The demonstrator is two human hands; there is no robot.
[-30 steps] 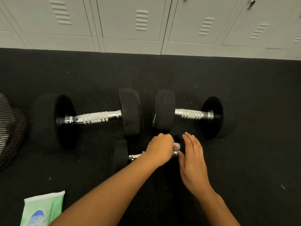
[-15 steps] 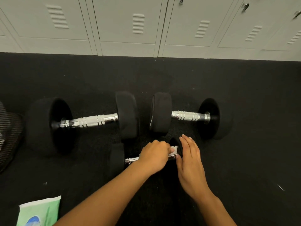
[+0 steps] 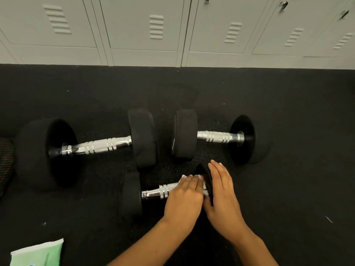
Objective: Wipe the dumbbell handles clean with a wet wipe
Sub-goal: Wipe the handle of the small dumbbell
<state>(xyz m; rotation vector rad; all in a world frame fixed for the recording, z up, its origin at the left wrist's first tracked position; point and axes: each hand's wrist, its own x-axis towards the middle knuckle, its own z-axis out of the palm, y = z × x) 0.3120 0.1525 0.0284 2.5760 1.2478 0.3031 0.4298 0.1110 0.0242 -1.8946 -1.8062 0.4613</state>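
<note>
Left hand (image 3: 184,196) laid over right end of small dumbbell handle (image 3: 159,191), fingers wrapped around white wet wipe (image 3: 206,192), bits of which show at fingertips and palm edge. Right hand (image 3: 222,191) flat, fingers straight, pressing against small dumbbell's right weight (image 3: 201,169). Small dumbbell on black rubber floor (image 3: 288,179), near two bigger dumbbells: left one (image 3: 96,146), right one (image 3: 213,136). Green wipe packet (image 3: 38,254) at bottom left; contents hidden. Grey lockers (image 3: 144,29) along far wall.
</note>
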